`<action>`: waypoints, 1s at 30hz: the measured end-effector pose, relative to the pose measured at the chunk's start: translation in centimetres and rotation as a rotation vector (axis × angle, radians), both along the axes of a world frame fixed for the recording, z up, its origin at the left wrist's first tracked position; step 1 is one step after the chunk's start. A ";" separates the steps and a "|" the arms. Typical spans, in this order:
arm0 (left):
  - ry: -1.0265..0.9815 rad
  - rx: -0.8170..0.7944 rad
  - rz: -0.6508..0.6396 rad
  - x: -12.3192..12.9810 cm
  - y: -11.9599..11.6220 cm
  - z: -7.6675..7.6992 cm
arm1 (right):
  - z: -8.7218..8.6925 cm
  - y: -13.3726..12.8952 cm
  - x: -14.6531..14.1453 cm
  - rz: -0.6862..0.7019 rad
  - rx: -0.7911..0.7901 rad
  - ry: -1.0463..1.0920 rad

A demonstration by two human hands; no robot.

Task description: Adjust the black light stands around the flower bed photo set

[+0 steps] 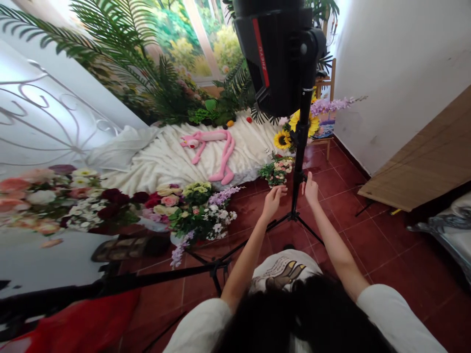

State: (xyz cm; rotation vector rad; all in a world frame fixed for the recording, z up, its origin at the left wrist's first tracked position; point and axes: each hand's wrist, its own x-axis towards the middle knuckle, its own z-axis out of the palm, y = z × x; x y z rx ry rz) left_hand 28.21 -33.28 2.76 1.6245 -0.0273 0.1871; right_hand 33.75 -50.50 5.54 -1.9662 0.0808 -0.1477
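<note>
A black light stand (297,181) rises upright in front of me on spread tripod legs. Mounted on top is a large black studio light (274,59) with a red stripe. My left hand (273,202) is just left of the pole, apart from it, fingers loosely stretched and holding nothing. On the pole's other side, close to a small dark knob, my right hand (311,190) has its fingers raised and parted; whether it touches the knob is hard to make out.
A pink plush toy (215,139) lies on a cream fur blanket (162,157). Bunches of artificial flowers (198,211) stand at left, sunflowers (282,139) behind the pole. Another black tripod (217,267) crosses the lower left. A brown board (419,152) leans at right above red floor tiles (353,220).
</note>
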 end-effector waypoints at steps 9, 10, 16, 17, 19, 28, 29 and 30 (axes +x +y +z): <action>0.519 -0.093 0.375 -14.1 13.8 -8.5 | -4.1 4.8 -5.1 0.263 0.140 0.086; 0.566 -0.107 0.434 -15.2 15.3 -9.0 | -4.6 5.6 -5.6 0.320 0.127 0.094; 0.562 -0.169 0.747 -21.7 22.0 -9.2 | -5.7 11.6 -7.9 0.542 0.089 0.128; 0.562 -0.188 0.772 -22.8 22.6 -8.9 | -5.7 12.7 -8.2 0.578 0.090 0.131; 0.577 -0.230 0.822 -25.2 23.5 -8.0 | -5.6 15.0 -9.0 0.655 0.093 0.132; 0.392 -0.206 1.380 -32.5 28.4 -4.4 | -6.1 24.3 -13.8 1.048 0.033 0.167; 0.313 -0.145 1.430 -32.7 29.0 -3.9 | -6.0 25.2 -14.3 1.082 0.022 0.167; 0.210 -0.064 1.443 -32.7 29.6 -3.3 | -5.8 26.1 -14.9 1.119 0.012 0.167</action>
